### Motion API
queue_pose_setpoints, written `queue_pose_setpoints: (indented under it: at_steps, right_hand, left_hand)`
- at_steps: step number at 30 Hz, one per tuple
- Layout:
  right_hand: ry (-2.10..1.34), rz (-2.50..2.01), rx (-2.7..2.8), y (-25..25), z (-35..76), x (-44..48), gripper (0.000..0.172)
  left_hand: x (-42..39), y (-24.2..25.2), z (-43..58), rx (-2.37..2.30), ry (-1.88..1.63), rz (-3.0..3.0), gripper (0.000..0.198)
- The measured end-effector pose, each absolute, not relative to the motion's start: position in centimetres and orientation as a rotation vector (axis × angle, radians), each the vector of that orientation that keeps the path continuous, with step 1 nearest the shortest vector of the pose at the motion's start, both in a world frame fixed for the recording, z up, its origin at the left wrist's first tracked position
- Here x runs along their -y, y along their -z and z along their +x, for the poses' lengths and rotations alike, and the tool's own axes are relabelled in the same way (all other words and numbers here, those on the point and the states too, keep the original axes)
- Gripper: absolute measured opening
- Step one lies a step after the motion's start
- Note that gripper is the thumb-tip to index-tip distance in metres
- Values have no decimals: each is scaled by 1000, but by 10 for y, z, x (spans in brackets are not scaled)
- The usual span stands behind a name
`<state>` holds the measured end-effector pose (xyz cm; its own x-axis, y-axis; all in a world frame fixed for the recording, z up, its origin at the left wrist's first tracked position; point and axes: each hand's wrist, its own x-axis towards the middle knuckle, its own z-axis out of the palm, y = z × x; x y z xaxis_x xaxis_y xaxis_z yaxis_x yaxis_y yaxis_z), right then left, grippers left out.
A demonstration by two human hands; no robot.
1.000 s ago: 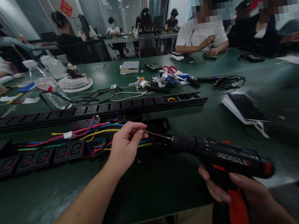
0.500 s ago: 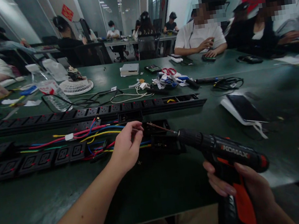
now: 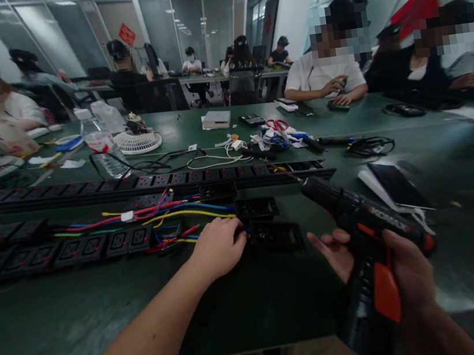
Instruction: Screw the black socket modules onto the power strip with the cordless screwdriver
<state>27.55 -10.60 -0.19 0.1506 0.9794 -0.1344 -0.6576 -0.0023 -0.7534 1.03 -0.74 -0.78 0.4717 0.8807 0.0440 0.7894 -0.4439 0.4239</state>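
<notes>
My right hand [image 3: 410,271] grips a black and orange cordless drill [image 3: 354,208] by its handle, index finger stretched forward. Its long thin bit [image 3: 282,171] points up and left, apart from the parts. My left hand [image 3: 220,246] is closed at the left end of a black open box [image 3: 277,236], over the wires entering it; what its fingertips pinch is hidden. Just behind lies a second black box [image 3: 256,208] with yellow and blue wires [image 3: 193,211]. To the left, a black socket strip [image 3: 110,246] trails several coloured wires.
A long socket strip [image 3: 167,179] runs across the green table [image 3: 221,325]. Beyond it are a water bottle [image 3: 104,148], a white fan grille [image 3: 138,142], red-handled scissors [image 3: 277,124] and black cables [image 3: 370,146]. A phone [image 3: 399,185] lies right. A co-worker [image 3: 322,73] sits opposite.
My left hand has come down from beside the bit tip to the nearer black box. The drill has swung up and right, its bit away from the boxes, and my right index finger has straightened.
</notes>
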Motion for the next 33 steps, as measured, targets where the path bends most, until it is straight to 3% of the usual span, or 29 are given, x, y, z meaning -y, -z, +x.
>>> queue_pose_setpoints:
  at_steps: [9,16,28,33]
  right_hand:
    - [-1415,-878,591,-1,252,56,35]
    - [-1400,-841,668,6,250,67,37]
    - [-1426,-738,804,4,249,84,34]
    - [-1423,-743,851,4,252,86,35]
  left_hand:
    - [8,11,13,-1319,-353,2368,23]
    - [11,7,9,-1222,-334,2330,19]
    - [10,3,5,-1008,-310,2209,35]
    - [9,0,5,-1017,-298,2199,33]
